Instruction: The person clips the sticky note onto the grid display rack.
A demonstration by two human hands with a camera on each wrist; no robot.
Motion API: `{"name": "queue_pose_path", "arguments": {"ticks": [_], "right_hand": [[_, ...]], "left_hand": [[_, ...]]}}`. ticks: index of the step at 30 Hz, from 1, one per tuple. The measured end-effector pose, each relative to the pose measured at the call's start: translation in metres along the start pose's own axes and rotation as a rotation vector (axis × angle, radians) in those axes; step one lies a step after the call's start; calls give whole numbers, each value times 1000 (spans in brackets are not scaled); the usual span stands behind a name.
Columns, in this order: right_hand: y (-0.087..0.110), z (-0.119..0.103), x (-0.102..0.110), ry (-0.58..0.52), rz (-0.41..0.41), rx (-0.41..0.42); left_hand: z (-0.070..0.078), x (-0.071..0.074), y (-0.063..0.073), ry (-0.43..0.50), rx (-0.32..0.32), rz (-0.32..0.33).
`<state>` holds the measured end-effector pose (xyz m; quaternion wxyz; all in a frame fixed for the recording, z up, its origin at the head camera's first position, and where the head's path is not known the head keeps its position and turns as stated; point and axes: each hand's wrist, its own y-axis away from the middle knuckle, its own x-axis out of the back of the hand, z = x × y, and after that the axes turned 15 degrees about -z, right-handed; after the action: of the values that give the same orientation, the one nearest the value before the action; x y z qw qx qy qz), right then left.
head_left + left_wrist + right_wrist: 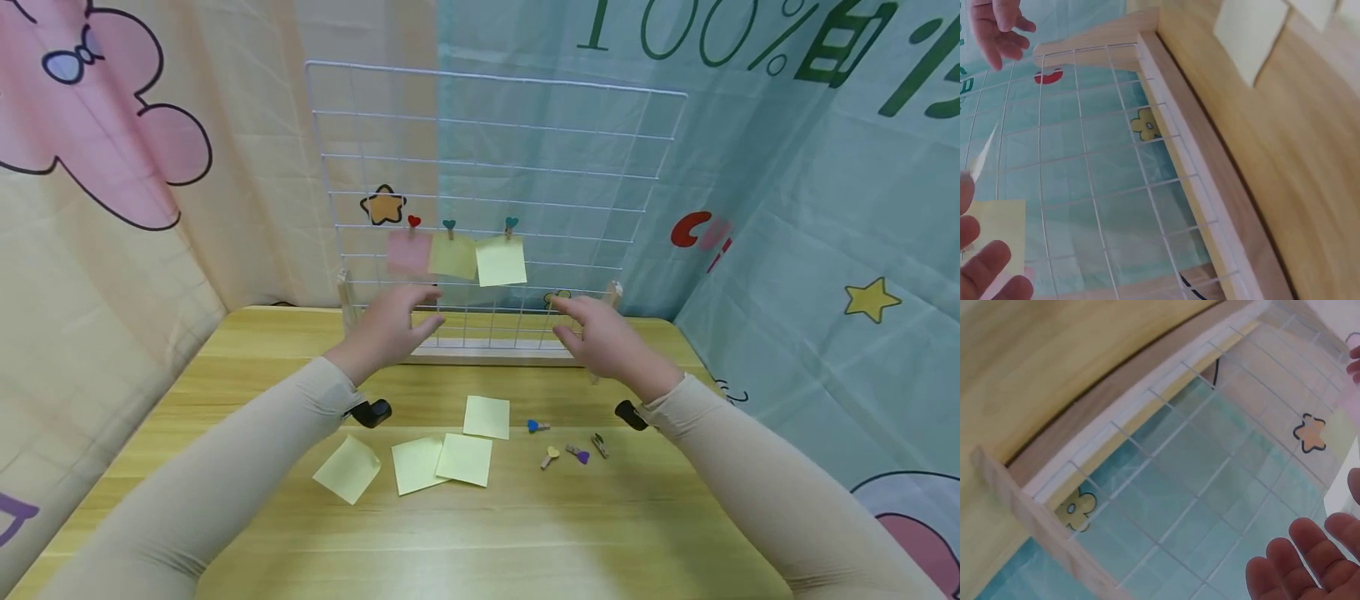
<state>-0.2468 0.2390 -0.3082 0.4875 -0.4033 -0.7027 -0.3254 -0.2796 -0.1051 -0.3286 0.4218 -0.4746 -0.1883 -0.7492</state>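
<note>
A white wire grid [480, 173] in a wooden stand holds a pink sticky note [408, 252], a yellow sticky note [453, 256] and a pale yellow sticky note [501, 261]. Small wooden clips pin them up: one with a red heart [414, 221], two with teal hearts [512, 222]. My left hand [395, 325] is raised before the grid's lower left, its fingers extended and nothing in them. Opposite it, my right hand [602, 335] hovers at the lower right, also bare; its relaxed fingers [1310, 550] show in the right wrist view.
Several pale yellow sticky notes [464, 459] lie on the wooden table [525, 533], two overlapping. To their right are small clips: a blue heart [533, 426], a yellow heart [552, 452], a purple heart [582, 457] and a darker one [599, 446]. Printed curtains [255, 167] hang behind.
</note>
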Motion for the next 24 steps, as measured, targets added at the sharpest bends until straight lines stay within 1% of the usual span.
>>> {"name": "queue_pose_path", "arguments": {"ticks": [5, 9, 11, 15, 18, 22, 24], "right_hand": [[13, 14, -17, 54, -26, 4], [23, 26, -33, 112, -52, 11], [28, 32, -41, 117, -71, 5], [39, 39, -56, 97, -108, -19], [47, 43, -66, 73, -128, -25], [55, 50, -77, 56, -163, -33], [58, 52, -82, 50, -184, -35]], "left_hand": [[-10, -3, 27, -55, 38, -102], [-19, -7, 48, -114, 51, -161], [-24, -9, 58, -136, 62, -188], [-33, -14, 79, -163, 80, -234], [-39, -20, 93, -179, 79, -269], [-49, -28, 110, -166, 97, -338], [-54, -33, 118, -142, 120, -370]]}}
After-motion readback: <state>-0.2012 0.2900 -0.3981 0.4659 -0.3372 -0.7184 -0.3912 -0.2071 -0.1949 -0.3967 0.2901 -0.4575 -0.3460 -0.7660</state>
